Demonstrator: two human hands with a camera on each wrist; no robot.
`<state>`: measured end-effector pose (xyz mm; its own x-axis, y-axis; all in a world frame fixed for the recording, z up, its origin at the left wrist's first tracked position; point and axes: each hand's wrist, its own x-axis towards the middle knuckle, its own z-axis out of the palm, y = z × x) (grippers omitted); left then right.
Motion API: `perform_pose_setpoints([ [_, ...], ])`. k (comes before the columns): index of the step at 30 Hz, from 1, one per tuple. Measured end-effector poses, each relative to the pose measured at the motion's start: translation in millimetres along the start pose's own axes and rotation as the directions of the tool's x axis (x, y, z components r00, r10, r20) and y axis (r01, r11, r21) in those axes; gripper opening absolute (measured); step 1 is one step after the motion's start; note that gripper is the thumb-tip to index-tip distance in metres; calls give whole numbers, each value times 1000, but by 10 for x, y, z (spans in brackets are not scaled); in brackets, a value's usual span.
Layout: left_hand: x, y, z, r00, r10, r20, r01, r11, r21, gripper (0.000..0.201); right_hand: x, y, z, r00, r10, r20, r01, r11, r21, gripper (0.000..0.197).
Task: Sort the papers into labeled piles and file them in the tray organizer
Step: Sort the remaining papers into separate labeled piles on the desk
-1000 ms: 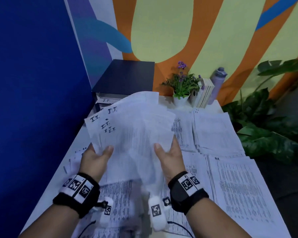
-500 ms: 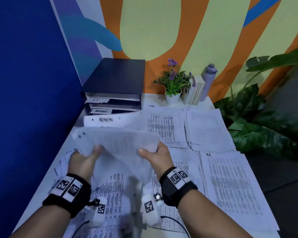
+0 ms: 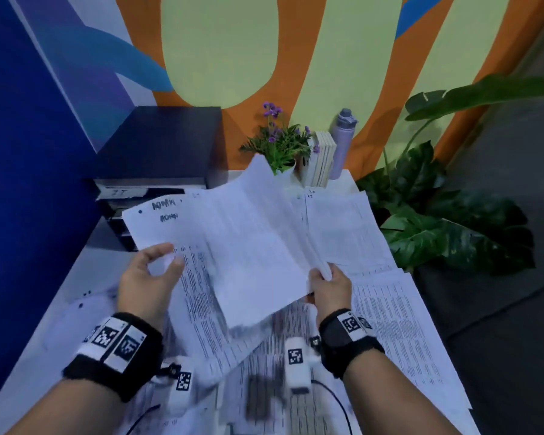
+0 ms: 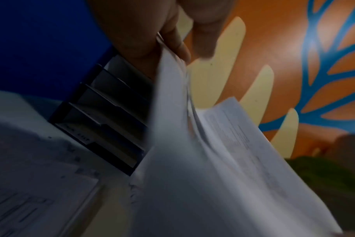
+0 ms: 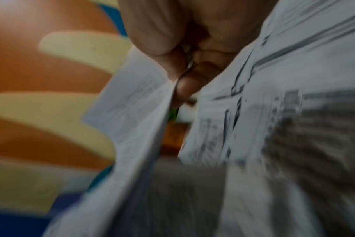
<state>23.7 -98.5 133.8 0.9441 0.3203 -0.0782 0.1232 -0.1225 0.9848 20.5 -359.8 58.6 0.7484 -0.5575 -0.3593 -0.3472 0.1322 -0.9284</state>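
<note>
I hold a stack of printed papers (image 3: 248, 246) marked ADMIN at its top left, above the white table (image 3: 44, 324) and tilted up to the right. My left hand (image 3: 151, 277) pinches its left edge. My right hand (image 3: 327, 287) grips its lower right corner. The dark tray organizer (image 3: 161, 152) stands at the back left, and the raised stack hides part of its front; one slot label reads IT. In the left wrist view the stack (image 4: 213, 160) runs up between my fingers (image 4: 172, 40), with the organizer's slots (image 4: 103, 115) behind it. In the right wrist view my thumb (image 5: 152, 32) and fingers clamp the sheets (image 5: 136, 112).
More paper piles cover the table: one marked IT (image 3: 336, 227) at the back right, another (image 3: 396, 334) front right, loose sheets (image 3: 220, 334) under my wrists. A potted flower (image 3: 280, 146), books (image 3: 321, 161) and a bottle (image 3: 343, 139) stand at the back edge. A leafy plant (image 3: 446, 221) is right of the table.
A second ago both hands held up sheets marked IT, then lowered them toward the organizer. Now they hold a stack marked ADMIN, raised and tilted up to the right.
</note>
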Motion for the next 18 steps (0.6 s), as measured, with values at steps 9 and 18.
perform_pose_setpoints([
  [9,-184,43,405,997,50,62,-58,989,138,21,1250,-271,-971,948,96,-305,-65,992,113,8],
  [18,-234,89,606,979,127,159,-125,992,-24,36,1357,-431,-848,932,-229,-280,88,895,-438,50],
])
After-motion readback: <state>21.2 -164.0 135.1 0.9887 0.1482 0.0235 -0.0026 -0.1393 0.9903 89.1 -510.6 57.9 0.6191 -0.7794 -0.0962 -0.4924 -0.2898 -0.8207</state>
